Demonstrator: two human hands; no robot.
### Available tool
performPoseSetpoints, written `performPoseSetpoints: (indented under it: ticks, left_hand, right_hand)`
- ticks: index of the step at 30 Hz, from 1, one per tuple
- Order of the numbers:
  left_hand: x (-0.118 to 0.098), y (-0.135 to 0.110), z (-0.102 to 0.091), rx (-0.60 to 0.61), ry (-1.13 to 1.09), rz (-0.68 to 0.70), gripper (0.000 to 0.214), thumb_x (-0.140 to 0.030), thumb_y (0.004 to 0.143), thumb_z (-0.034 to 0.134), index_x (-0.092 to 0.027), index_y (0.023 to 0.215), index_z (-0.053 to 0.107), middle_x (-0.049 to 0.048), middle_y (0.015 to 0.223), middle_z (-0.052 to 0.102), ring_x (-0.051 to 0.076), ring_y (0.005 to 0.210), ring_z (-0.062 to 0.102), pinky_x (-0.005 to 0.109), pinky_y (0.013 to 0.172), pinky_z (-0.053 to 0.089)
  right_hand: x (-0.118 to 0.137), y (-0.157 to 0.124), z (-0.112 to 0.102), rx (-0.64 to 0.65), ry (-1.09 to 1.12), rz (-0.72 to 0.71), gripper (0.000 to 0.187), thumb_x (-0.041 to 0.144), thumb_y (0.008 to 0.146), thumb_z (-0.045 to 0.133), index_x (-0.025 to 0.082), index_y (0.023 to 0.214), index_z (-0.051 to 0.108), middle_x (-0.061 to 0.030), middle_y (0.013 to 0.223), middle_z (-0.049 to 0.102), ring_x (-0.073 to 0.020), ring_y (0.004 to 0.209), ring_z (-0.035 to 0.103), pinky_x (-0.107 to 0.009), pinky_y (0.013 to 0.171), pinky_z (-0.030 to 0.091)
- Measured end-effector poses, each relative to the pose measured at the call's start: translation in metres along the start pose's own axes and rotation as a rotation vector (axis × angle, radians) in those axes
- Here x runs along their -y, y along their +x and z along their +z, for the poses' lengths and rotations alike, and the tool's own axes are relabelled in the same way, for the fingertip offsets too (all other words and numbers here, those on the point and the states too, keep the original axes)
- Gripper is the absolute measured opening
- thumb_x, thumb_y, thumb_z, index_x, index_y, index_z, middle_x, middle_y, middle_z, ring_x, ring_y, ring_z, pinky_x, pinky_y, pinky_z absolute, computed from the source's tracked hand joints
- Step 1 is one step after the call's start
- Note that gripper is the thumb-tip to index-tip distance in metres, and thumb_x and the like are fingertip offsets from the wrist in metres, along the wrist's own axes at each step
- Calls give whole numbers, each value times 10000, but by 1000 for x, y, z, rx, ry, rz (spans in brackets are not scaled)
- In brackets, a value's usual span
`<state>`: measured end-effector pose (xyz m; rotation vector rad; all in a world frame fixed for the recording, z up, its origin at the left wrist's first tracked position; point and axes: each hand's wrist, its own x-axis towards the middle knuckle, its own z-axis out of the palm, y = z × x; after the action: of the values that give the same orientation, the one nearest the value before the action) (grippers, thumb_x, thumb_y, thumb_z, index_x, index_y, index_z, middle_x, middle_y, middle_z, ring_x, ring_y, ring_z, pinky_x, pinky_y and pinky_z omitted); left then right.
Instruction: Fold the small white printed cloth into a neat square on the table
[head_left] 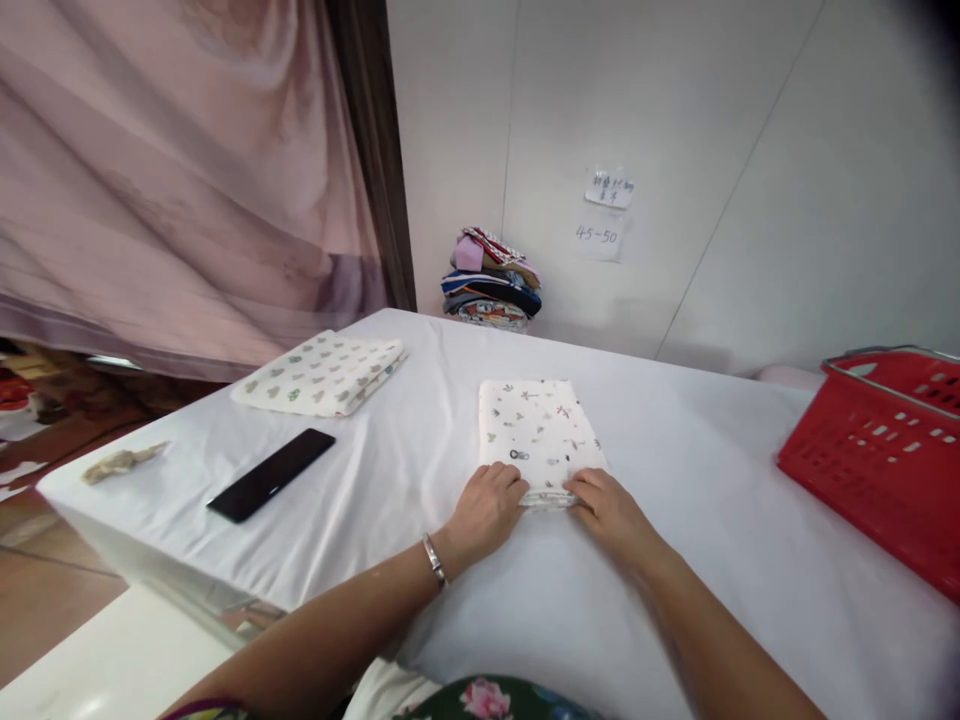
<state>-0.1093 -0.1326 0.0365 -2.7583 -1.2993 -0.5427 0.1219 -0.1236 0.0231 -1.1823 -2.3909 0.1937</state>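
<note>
Upper left: one pale pink draped fabric curtain point(187, 190). Left of frame, on the tabletop: one small crumpled beige scrap point(124, 463); to its right, one flat black rectangular device point(271, 475), set at a slant. Beyond these: one folded white cloth with grey-green motifs point(322, 372).

Lower centre: the left hand point(487, 508), a silver-coloured metal bracelet point(433, 562) at its wrist. Fingers bent and close together, at the near left corner of the item below; whether they clamp it, I cannot tell.

Upper centre, against the wall: one stack of folded multicoloured fabrics point(491, 285).

Centre: one folded white cloth with small scattered prints point(536, 430), roughly rectangular, flat on the white-covered table point(690, 450). It lies mostly beyond the fingertips, its near edge, showing stacked layers, between the two hands. Long axis runs from that edge towards the wall, far end leaning slightly left.

Right of it: the right hand point(607, 505), fingers curled together over the near right corner; a firm clamp cannot be confirmed.

Upper right of centre: two handwritten white paper notices point(609, 190), one above the other.

Right edge: one red perforated plastic basket point(874, 480), metal-handled.
</note>
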Motion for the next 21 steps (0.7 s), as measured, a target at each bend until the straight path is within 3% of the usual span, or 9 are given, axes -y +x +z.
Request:
performPoseSetpoints:
  ticks: [7,12,17,21]
  left_hand:
    - [1,1,7,28,17,14,119,-163,839,441,-186,833,557,55,864,558,195,829,484,335,723,404]
    - [10,4,1,-47,-196,-45,200,-366,836,499,-200,885,599,37,866,595,176,823,530,315,720,439]
    - [37,33,3,-169,-224,-112,288,-381,862,452,-186,1026,587,78,1119,582,197,1043,518,348,877,424]
    - [63,70,18,-71,-91,-183,436,-425,841,462,-152,1178,508,136,1350,409,261,1267,331,422,1027,290]
  right_hand:
    - [-8,-2,2,-28,-13,-13,309,74,808,371,210,949,610,-51,906,600,-181,843,544,-306,691,472]
    - [0,-1,-5,23,6,27,262,117,792,444,225,953,620,-43,914,610,-181,840,565,-315,709,492]
    - [15,1,4,-87,-60,-102,368,254,826,497,205,1190,527,-108,1237,525,-246,1135,478,-409,918,433]
    - [21,3,18,31,-98,-174,476,223,837,460,211,1311,412,-98,1342,443,-240,1237,391,-452,993,356]
